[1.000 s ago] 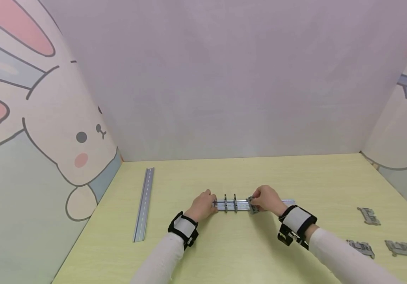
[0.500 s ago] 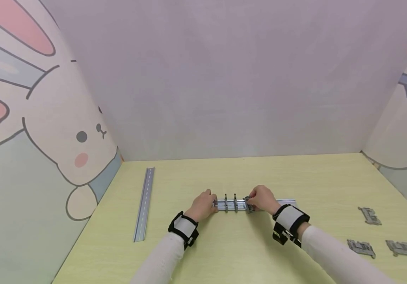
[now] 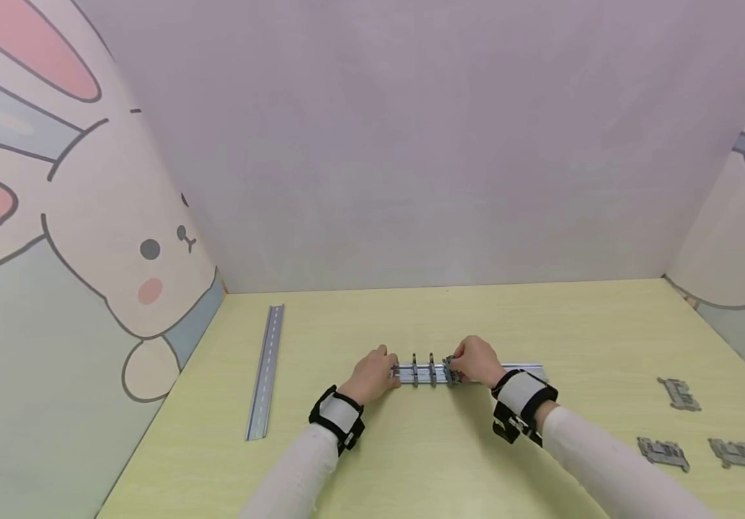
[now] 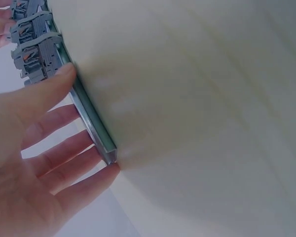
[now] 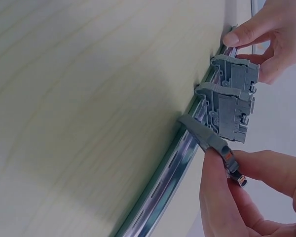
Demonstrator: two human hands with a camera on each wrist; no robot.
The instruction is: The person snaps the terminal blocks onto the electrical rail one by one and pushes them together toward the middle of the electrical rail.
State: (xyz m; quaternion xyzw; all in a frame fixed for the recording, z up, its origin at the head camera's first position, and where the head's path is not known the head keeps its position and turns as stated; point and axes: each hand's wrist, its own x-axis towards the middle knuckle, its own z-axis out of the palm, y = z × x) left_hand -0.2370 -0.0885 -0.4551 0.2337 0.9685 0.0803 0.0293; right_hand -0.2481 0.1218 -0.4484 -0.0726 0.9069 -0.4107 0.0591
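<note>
A slotted metal DIN rail [image 3: 526, 369] lies crosswise on the table. My left hand [image 3: 371, 377] grips its left end, thumb along the near edge and fingers on the far side in the left wrist view. Two grey terminal blocks, one [image 5: 239, 74] nearer the left hand and another [image 5: 227, 113] beside it, stand upright across the rail. My right hand [image 3: 478, 360] pinches a third grey terminal block [image 5: 204, 134] between thumb and fingers. This block is tilted relative to the other two, and its lower end is right at the rail's edge in the right wrist view.
A second slotted rail [image 3: 265, 373] lies lengthwise at the left of the table. On the right lie three loose terminal blocks: one farther back [image 3: 679, 394], one nearer [image 3: 663, 453] and one at the far right [image 3: 738, 455]. Walls stand behind and at both sides.
My right hand has moved left along the rail with its terminal block, closer to the two standing ones. My left hand has kept its place on the rail's end.
</note>
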